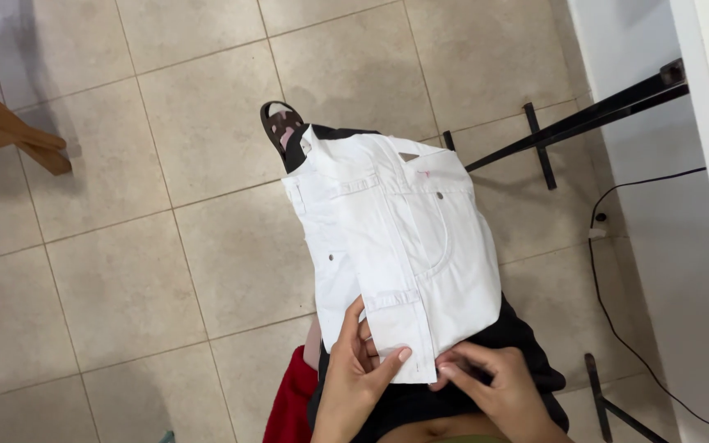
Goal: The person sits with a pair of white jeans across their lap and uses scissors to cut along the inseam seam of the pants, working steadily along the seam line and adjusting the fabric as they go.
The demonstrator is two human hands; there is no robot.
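Item: one pair of white jeans (pixel 400 238), folded into a compact bundle, waistband, belt loops, rivets and a front pocket showing on top; it lies across the person's lap and outstretched leg, above the beige tiled floor (pixel 125 271), not touching it. Left hand (pixel 359 369): at the near left corner of the bundle, fingers curled under the edge and thumb laid flat on the top layer, pinching the fold. Right hand (pixel 494 381): at the near right edge, fingertips tucked against the lowest layer, partly closed on the cloth; how firm the hold is cannot be told. Also present: a foot in a dark sandal (pixel 281 127) beyond the far end of the bundle, black shorts (pixel 527 340) under it, a red cloth (pixel 289 402) at the person's left side, a wooden chair leg (pixel 10 123) at upper left, a black metal frame (pixel 576 123) and a black cable (pixel 609 303) along the wall at right. Risks, as judged: the far end of the bundle is unsupported by either hand and overhangs the leg, so a shift of the knee may tip it to the floor and soil the white cloth; the layers are held at one edge only, so lifting from there may let the fold spring open; the sandal sits close enough to mark the fabric.
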